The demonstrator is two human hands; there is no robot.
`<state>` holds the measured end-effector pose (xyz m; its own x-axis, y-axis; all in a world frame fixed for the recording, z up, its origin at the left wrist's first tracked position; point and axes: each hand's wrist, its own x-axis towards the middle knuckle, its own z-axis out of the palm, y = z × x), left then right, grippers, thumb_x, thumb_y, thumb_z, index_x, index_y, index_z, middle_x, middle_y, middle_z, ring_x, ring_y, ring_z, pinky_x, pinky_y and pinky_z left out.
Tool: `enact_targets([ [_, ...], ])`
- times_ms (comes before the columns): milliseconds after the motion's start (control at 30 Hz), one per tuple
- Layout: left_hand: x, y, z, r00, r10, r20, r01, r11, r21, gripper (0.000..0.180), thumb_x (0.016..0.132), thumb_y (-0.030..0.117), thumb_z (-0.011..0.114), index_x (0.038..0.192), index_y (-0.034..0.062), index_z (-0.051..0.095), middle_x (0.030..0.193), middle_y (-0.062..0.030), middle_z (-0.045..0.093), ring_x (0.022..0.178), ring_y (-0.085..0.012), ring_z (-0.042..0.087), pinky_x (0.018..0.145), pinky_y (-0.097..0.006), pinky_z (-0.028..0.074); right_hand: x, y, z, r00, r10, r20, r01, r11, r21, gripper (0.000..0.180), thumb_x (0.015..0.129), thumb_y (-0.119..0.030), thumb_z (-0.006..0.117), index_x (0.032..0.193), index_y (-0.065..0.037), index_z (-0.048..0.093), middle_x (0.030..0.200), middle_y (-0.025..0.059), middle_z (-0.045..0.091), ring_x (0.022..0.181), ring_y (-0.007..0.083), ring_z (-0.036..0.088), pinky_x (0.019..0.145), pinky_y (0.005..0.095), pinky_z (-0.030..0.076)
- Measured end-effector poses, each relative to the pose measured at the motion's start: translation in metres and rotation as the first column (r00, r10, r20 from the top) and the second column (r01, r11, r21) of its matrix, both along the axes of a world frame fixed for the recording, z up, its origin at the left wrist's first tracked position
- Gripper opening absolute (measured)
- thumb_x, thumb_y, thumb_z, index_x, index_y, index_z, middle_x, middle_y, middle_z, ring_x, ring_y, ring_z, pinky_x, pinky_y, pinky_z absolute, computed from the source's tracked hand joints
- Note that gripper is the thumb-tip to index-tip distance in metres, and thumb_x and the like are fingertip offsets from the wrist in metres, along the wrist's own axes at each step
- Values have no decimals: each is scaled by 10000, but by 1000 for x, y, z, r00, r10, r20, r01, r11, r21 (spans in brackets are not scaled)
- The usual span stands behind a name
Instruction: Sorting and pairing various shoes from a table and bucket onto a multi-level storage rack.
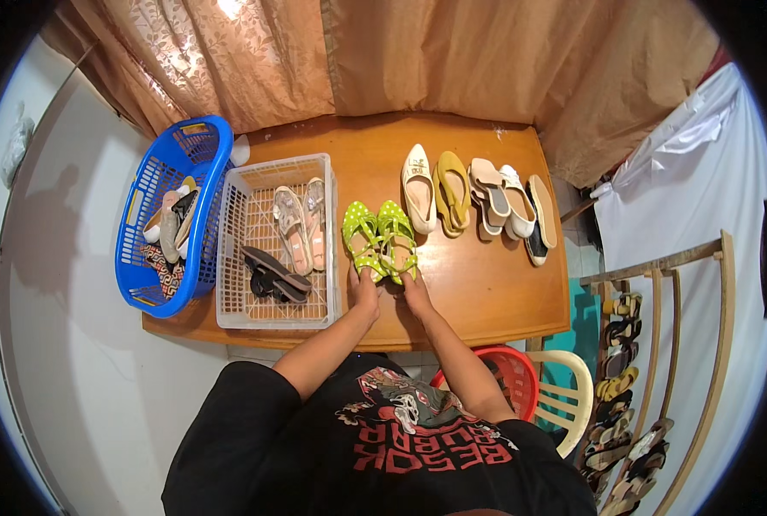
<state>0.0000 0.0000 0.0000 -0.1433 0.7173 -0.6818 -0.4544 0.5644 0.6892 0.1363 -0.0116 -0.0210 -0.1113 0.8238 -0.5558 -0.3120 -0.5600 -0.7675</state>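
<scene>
A pair of lime green flats with white dots lies side by side at the middle of the wooden table (478, 297), toes pointing away from me. My left hand (364, 291) grips the heel of the left green shoe (361, 230). By its heel, my right hand (416, 291) holds the right green shoe (395, 225). Both thumbs reach over the heel openings, while the other fingers are mostly hidden. Just right of the pair stands a cream pointed flat (418, 193), followed by mustard flats (452, 196).
Left of my hands, a clear plastic crate (332, 249) holds sandals; beside it is a blue basket (215, 138) with shoes. Further right are beige slides (489, 193), white flats (521, 211) and dark espadrilles (538, 249). A red basket (525, 378), cream chair (581, 378) and wooden shoe rack (726, 318) stand lower right.
</scene>
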Motion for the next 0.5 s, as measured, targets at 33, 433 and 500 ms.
enact_targets([
  [33,-4,-1,-17,997,15,-74,-12,999,44,644,931,297,532,1521,179,299,1409,-97,471,1235,-232,501,1027,-393,414,-1,-2,-9,996,-15,92,11,999,44,662,909,-466,550,1447,-118,384,1465,215,367,1339,342,352,1081,406,333],
  [433,9,-85,-42,995,-24,102,-1,972,234,725,822,1,470,1498,132,241,1386,-152,437,1200,-315,536,959,-409,515,44,-82,-22,988,-118,98,90,963,255,792,711,-48,590,1473,-39,373,1322,156,478,1154,242,517,951,329,470],
  [500,10,-90,-11,989,-76,128,48,976,211,707,807,-20,458,1471,141,277,1348,-149,468,1155,-320,567,907,-421,548,45,-90,8,999,-47,-12,48,993,104,852,710,-29,577,1511,-49,288,1326,153,491,1182,249,515,981,322,455],
])
